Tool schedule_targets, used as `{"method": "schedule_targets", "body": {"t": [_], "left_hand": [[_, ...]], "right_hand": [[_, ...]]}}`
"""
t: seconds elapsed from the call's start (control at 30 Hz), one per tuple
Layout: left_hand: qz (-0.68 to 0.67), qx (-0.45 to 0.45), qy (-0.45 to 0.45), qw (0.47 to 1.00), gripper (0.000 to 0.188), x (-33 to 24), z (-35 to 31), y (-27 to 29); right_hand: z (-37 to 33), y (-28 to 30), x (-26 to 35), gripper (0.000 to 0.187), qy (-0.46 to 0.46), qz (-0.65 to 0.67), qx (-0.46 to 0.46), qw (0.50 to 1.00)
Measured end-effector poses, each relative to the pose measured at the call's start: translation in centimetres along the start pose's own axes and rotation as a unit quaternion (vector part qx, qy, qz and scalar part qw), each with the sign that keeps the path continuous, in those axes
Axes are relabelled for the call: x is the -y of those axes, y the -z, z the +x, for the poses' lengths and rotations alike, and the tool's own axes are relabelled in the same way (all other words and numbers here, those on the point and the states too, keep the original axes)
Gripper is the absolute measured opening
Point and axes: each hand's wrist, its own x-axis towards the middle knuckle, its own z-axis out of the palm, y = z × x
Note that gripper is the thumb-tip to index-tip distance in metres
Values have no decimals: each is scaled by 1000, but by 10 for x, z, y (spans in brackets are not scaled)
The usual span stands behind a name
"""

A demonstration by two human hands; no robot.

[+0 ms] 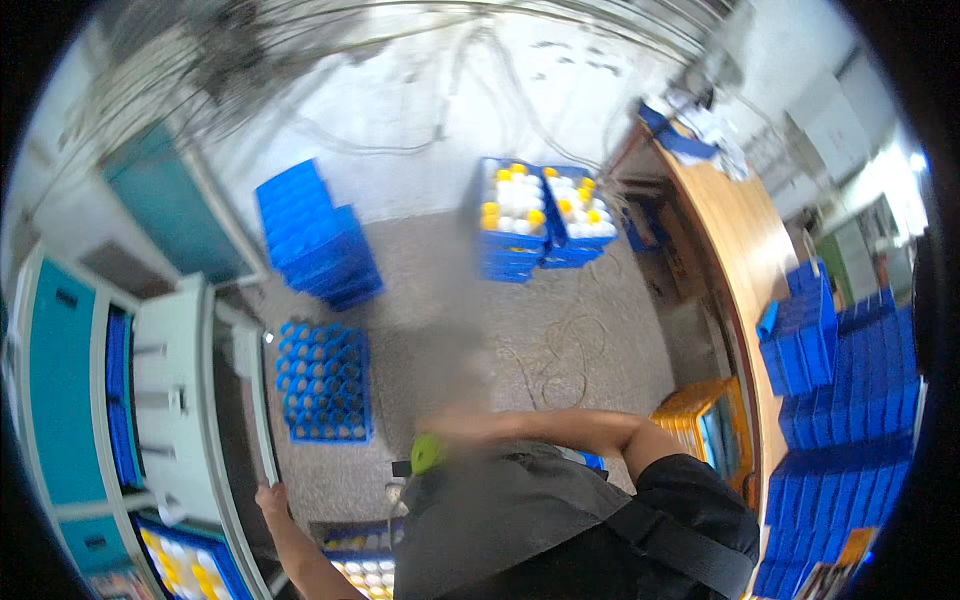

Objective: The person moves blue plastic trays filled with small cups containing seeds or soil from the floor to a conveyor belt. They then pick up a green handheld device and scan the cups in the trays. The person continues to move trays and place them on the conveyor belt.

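My left hand (271,496) is closed on the edge of a pale door (256,400) on the front of a white and teal cabinet (175,390). In front of my waist is my right hand (455,425), smeared by motion, so its fingers cannot be made out. A bright green round thing (426,455) lies right beside the right hand; whether the hand holds it cannot be told. On the floor between the cabinet and me sits a blue crate (366,395) with rows of blue-rimmed round pieces.
Blue crates (325,245) are stacked by the back wall. Two more stacks (512,262) hold white and yellow round-topped pieces. A wooden table (735,215) runs along the right, near stacked blue bins (840,440) and an orange crate (695,420). A cord (570,365) lies on the floor.
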Motion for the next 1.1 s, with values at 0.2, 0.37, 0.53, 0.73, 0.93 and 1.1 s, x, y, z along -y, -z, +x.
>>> {"method": "schedule_targets", "body": {"t": [0.2,0.37,0.53,0.73,0.93,1.1], "left_hand": [[127,54,-29,990,63,23,-39,-218],[186,202,30,961,62,70,-61,-442],[257,284,115,917,54,174,-81,-664],[322,282,163,889,62,330,-150,-904],[165,233,180,942,59,422,-186,-1073],[128,22,91,987,54,441,-201,-1108]], "right_hand": [[-65,82,-123,57,81,-26,-102,991],[-135,181,-217,52,150,137,-203,958],[-225,274,-341,24,-190,272,-242,912],[-300,332,-487,28,-278,217,-301,886],[-420,380,-534,36,-359,297,-65,883],[-507,403,-504,26,-409,408,28,815]]}}
